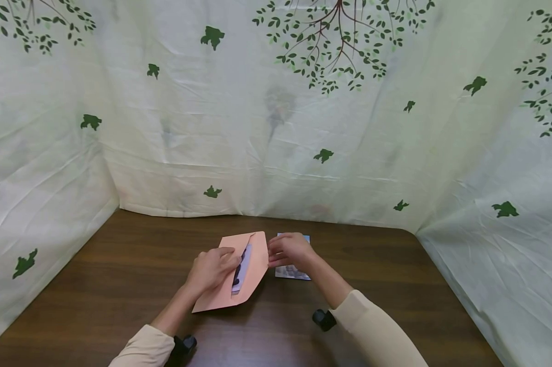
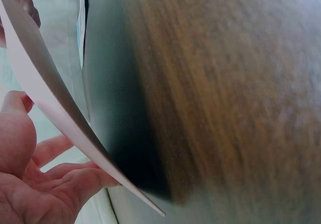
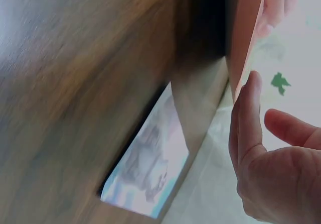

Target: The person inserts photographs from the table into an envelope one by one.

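Note:
A pink envelope (image 1: 257, 265) is held tilted above the table, its flap side facing up and its slit gaping. Inside the slit shows a pale purple card (image 1: 245, 262) with dark marks. My left hand (image 1: 211, 271) grips the envelope by its left part, thumb on one face and fingers spread behind it, as the left wrist view shows. At the right edge, the straight fingertips of my right hand (image 1: 292, 251) touch the envelope, with the thumb held apart. Beneath that hand lies a picture card (image 3: 150, 158) with blue edges, partly covered in the head view.
The brown wooden table (image 1: 372, 265) carries the card. White curtains (image 1: 239, 127) with green leaf prints hang along its back and sides. A black wrist camera (image 1: 324, 320) sits under the right forearm, another black one (image 1: 184, 344) by the left.

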### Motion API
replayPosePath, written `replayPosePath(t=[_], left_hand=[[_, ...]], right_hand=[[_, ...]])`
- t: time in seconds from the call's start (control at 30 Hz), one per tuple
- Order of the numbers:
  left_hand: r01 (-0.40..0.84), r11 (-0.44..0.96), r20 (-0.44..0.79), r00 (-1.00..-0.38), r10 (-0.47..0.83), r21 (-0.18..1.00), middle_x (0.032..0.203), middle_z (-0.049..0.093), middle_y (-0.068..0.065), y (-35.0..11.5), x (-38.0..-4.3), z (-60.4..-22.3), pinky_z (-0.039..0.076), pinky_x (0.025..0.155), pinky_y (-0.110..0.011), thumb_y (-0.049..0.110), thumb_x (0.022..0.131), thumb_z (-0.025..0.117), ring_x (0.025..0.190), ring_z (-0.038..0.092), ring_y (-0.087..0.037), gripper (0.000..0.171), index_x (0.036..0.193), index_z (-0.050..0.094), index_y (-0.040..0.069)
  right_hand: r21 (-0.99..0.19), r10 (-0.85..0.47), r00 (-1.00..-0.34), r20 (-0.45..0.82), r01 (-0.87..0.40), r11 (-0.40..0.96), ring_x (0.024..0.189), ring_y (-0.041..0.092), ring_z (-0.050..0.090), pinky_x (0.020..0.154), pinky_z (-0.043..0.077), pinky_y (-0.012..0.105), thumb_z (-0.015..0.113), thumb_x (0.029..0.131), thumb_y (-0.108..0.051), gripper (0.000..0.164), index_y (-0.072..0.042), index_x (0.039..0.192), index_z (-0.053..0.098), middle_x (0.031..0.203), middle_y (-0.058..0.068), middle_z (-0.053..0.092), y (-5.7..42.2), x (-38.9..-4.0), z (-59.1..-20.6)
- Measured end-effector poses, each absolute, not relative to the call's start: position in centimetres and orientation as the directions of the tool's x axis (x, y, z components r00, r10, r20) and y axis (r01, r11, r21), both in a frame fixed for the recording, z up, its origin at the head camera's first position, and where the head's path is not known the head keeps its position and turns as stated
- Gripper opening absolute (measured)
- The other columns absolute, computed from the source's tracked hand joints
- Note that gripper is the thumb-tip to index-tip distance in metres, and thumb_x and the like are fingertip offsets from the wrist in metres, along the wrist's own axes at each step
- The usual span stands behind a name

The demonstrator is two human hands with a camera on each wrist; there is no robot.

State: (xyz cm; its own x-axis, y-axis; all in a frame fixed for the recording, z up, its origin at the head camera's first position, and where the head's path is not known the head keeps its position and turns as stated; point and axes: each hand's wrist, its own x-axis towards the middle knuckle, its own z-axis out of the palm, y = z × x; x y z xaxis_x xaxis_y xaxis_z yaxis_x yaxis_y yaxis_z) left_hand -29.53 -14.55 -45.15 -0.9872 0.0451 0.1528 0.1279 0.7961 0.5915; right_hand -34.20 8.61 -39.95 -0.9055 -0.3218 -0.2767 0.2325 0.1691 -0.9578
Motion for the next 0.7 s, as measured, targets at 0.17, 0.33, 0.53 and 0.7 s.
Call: replayPosePath(t=[0.17,0.33,0.53,0.7], left_hand=[[0.133,0.796,0.159,-0.986,0.047,0.59,0.129,0.068,-0.021,-14.6,-29.5,-45.1,0.049,0.096,-0.056,0.037,0.098,0.061,0.119,0.062,-0.046,0.047,0.131,0.068,0.004],[0.126,0.797,0.149,-0.988,0.046,0.591,0.13,0.068,-0.021,-14.5,-29.5,-45.0,0.048,0.097,-0.056,0.037,0.098,0.061,0.121,0.061,-0.046,0.047,0.132,0.068,0.005],[0.125,0.794,0.148,-0.988,0.045,0.595,0.13,0.067,-0.021,-14.5,-29.5,-45.0,0.048,0.098,-0.056,0.036,0.098,0.062,0.122,0.06,-0.046,0.047,0.132,0.068,0.004],[0.118,0.798,0.141,-0.989,0.041,0.591,0.131,0.067,-0.023,-14.4,-29.5,-45.1,0.049,0.097,-0.056,0.037,0.098,0.062,0.122,0.06,-0.047,0.048,0.132,0.067,0.005]], right_hand=[[-0.96,-0.282,-0.92,-0.271,0.238,0.148,0.086,0.031,0.074,0.085,0.059,0.049,0.059,0.096,-0.004,0.033,0.011,0.125,0.061,0.107,0.027,0.067,10.0,-34.2,-39.7],[-0.958,-0.236,-0.931,-0.277,0.249,0.145,0.096,0.038,0.072,0.079,0.061,0.043,0.057,0.097,-0.003,0.032,0.013,0.125,0.061,0.107,0.028,0.066,11.2,-34.5,-39.8],[-0.955,-0.201,-0.937,-0.284,0.259,0.146,0.097,0.036,0.071,0.081,0.061,0.042,0.058,0.096,0.0,0.032,0.013,0.125,0.061,0.116,0.031,0.065,12.5,-34.7,-40.0],[-0.954,-0.175,-0.942,-0.287,0.264,0.142,0.093,0.03,0.07,0.083,0.06,0.042,0.058,0.095,0.002,0.033,0.015,0.126,0.059,0.112,0.025,0.067,13.7,-35.0,-40.2]])
